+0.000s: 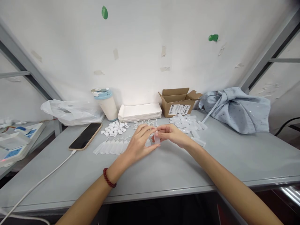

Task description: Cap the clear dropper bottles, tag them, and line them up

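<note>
While pinching a frosted tube (157, 139) with left hand (138, 141) and right hand (172, 134), reaches over the worktop (168, 173). Beyond, shows cardboard box (166, 109) with label (180, 109) too small to read.

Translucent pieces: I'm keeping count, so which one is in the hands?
The translucent piece held between the left hand and right hand; the others lie on the table, in the row at left or loose scatter at right.

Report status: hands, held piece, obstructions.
Left hand and right hand together holding translucent piece. Piece partly covered. Loose pieces beyond right hand, apparently not in the way.
</note>
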Demonstrator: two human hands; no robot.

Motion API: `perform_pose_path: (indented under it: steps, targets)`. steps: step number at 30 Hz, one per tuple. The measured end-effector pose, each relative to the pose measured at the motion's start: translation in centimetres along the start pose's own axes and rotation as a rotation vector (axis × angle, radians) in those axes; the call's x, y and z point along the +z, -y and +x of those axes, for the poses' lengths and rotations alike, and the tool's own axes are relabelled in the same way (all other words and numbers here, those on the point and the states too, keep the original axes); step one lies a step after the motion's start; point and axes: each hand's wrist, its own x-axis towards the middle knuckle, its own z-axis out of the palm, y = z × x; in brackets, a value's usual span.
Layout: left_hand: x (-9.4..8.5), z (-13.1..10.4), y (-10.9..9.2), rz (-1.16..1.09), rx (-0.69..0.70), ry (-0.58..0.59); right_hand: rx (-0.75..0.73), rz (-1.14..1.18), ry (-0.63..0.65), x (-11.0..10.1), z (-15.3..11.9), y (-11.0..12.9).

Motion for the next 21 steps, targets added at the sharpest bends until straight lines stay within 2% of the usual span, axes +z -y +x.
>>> perform_pose_path:
  steps: [6, 13, 21]
  targets:
    - [-0.1, 0.0, 0.0, -0.047, -0.059, 0.093, 0.054, -0.159, 0.035, -1.4, -0.1, 0.3]
    - [-0.2, -0.1, 0.0, -0.050, -0.165, 0.309, 0.150, -0.167, -0.153, -3.2, -0.3, 0.6]
    - [0.0, -0.4, 0.2, 0.020, -0.222, 0.444, 0.158, -0.289, -0.170, -3.6, -0.4, 1.0]
